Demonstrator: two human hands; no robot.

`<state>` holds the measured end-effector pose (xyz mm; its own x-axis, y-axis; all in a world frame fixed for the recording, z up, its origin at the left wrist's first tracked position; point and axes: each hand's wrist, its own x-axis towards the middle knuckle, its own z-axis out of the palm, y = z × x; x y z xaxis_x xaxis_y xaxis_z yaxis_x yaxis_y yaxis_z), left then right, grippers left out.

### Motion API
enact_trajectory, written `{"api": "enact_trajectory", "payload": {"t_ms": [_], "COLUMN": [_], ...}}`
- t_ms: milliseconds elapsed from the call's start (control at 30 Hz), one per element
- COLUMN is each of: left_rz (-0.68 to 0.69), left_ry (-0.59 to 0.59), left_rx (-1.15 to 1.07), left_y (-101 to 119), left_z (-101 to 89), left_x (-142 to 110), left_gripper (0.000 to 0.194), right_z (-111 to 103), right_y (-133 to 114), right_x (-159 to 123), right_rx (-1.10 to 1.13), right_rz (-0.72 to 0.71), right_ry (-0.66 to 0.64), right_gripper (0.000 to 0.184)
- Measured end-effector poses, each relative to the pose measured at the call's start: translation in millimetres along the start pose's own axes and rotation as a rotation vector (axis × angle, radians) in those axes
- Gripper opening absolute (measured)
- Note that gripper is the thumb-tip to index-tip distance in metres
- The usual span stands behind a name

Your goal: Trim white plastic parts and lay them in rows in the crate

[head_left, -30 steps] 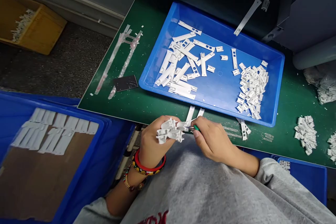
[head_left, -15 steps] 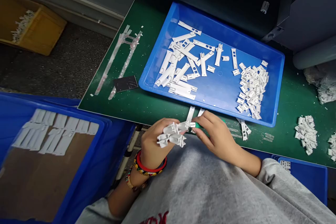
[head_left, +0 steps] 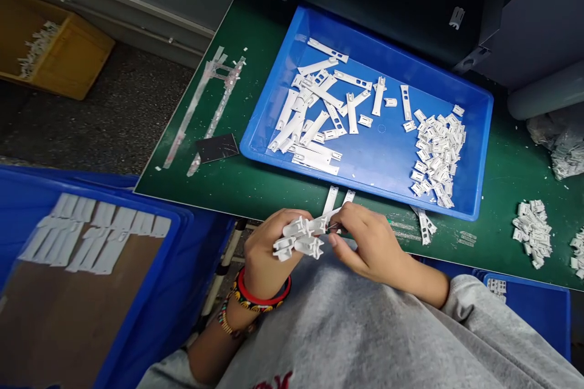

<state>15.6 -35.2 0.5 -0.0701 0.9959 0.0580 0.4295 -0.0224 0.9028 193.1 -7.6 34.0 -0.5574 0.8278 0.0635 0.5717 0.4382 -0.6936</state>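
Observation:
My left hand (head_left: 267,243) is closed around a bunch of white moulded plastic parts (head_left: 298,238), with their ends sticking out past my fingers. My right hand (head_left: 369,240) pinches a small green-handled tool (head_left: 336,228) against those parts, and my fingers hide most of it. Two white plastic strips (head_left: 331,199) lie on the green bench mat (head_left: 292,194) just beyond my hands. A blue tray (head_left: 270,76) in front of them holds loose white strips (head_left: 305,115) and a heap of small white clips (head_left: 435,155).
Heaps of white clips (head_left: 531,234) sit on the mat at right. Plastic runners (head_left: 205,109) and a black pad (head_left: 218,148) lie left of the tray. A blue crate (head_left: 77,237) with white strips on cardboard stands at lower left, and a yellow box (head_left: 55,51) sits on the floor.
A white strip seen on the dark panel above the tray now lies inside the tray. My right hand has shifted slightly, and its fingers now cover more of the green handle.

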Motion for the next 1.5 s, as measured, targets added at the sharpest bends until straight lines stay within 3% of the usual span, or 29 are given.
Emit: {"api": "enact_trajectory", "payload": {"t_ms": [400,600,767,933,1033,1267,1500], "left_rz": [0.037,-0.016,-0.127,-0.271,-0.322,-0.411,-0.47], "left_ry": [0.029,-0.005,-0.216,-0.568,-0.688,-0.812,-0.88], "left_rx": [0.029,0.019,-0.107,-0.307,-0.348,-0.45,-0.446], "left_y": [-1,1,4,10,12,13,10], "left_z": [3.5,3.4,-2.9,-10.8,-13.2,-15.8,-17.7], "left_x": [-5,-7,4,22,29,36,38], "left_gripper": [0.004,0.004,0.016,0.02,0.02,0.013,0.02], "right_z": [10,8,-9,-20,-23,-28,-25], "right_y": [2,5,11,13,12,13,16], "right_x": [-2,-5,-2,5,9,13,13], "right_rx": [-0.211,-0.059,0.14,0.18,0.169,0.135,0.126], "right_rz": [-0.06,-0.028,0.096,0.014,-0.046,-0.11,-0.107], "right_ry": [0.065,-0.005,-0.11,-0.265,-0.306,-0.4,-0.435], "right_gripper": [0.035,0.029,0.017,0.011,0.012,0.016,0.017]}}
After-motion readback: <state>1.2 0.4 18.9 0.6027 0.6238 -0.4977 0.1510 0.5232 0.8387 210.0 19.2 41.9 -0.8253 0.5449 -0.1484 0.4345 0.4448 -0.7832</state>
